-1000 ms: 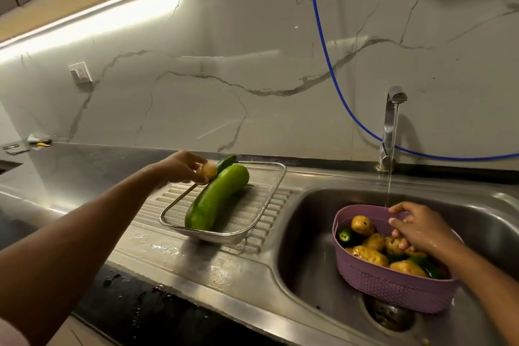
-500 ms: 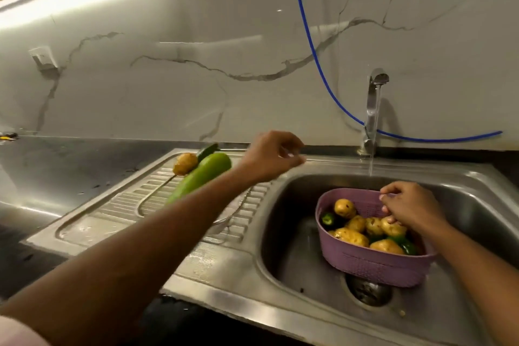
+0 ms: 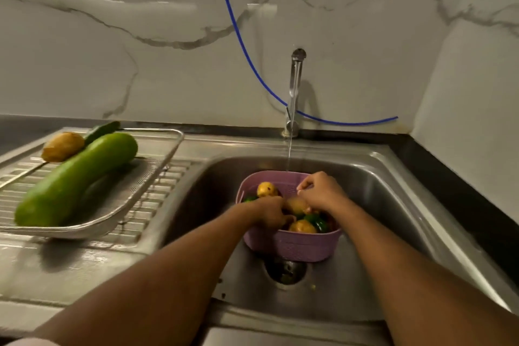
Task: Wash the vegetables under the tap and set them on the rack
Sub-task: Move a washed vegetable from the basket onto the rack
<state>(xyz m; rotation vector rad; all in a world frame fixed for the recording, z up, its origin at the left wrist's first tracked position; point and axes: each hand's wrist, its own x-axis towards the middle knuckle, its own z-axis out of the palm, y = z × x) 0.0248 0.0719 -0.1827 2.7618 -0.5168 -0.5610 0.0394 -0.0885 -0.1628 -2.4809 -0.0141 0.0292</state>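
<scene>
Both hands reach into the lilac perforated plastic basket (image 3: 292,244) in the sink, under the tap's stream. The left hand (image 3: 271,212) curls among the yellow-brown potatoes (image 3: 302,226); whether it grips one cannot be told. The right hand (image 3: 323,194) curls over a potato (image 3: 295,205). They look firm, wet and slippery, best cupped whole.

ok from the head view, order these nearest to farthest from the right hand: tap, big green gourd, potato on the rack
From the right hand:
1. tap, behind it at the sink's back edge
2. big green gourd, left, in the rack
3. potato on the rack, far left, behind the gourd

left hand (image 3: 269,212): fingers curled, reaching down | right hand (image 3: 323,194): fingers curled
</scene>
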